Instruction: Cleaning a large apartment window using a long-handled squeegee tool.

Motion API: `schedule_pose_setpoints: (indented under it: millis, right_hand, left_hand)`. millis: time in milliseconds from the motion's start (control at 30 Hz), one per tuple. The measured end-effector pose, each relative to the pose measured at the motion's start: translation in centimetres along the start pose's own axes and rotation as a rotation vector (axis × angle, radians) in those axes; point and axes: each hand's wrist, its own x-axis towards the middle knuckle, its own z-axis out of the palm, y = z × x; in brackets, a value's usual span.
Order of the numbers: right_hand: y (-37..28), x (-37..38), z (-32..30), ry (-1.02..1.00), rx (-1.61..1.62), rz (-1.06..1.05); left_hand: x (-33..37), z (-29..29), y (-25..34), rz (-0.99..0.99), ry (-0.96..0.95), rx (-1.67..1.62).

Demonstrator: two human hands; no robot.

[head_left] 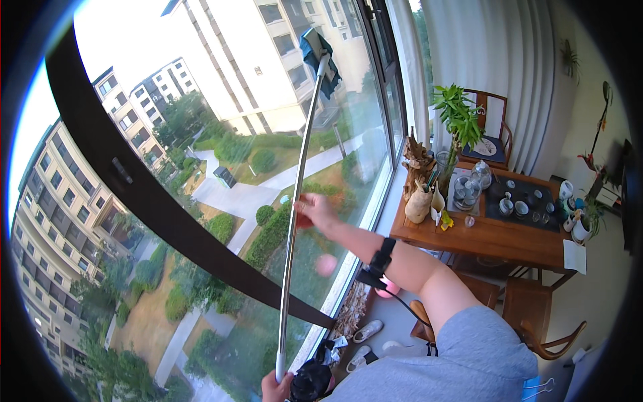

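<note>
A long-handled window mop slants up in front of a large window (201,254). Its thin silver pole (299,161) ends in a flat head with a teal cloth pad (323,63), up against the glass near the right-hand frame. Low down, my left hand (278,387) is closed round the pale grip at the pole's bottom end. With my right arm stretched out, my right hand (317,212) holds the pole about midway, its fingers curled round the metal. A black strap with a cable (382,258) sits on my right forearm.
A dark window mullion (167,228) crosses the glass behind the pole. To the right stands a wooden table (462,244) with a tea tray (519,204), glass pots, a driftwood piece (418,157) and a green plant (462,117). Wooden chairs (526,305) and shoes (365,335) are on the floor.
</note>
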Motion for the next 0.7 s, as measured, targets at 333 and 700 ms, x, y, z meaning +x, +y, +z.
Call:
schedule_pose_setpoints:
  millis: [333,700]
  right_hand:
    - [-4.0,14.5,-9.7,0.258,-0.297,-0.100]
    - [1.9,13.6,-11.5,0.123,-0.219,0.095]
  left_hand:
    - [11.9,7.0,9.9,0.000,-0.106,-0.200]
    - [11.5,3.6,8.8,0.081,0.126,0.057]
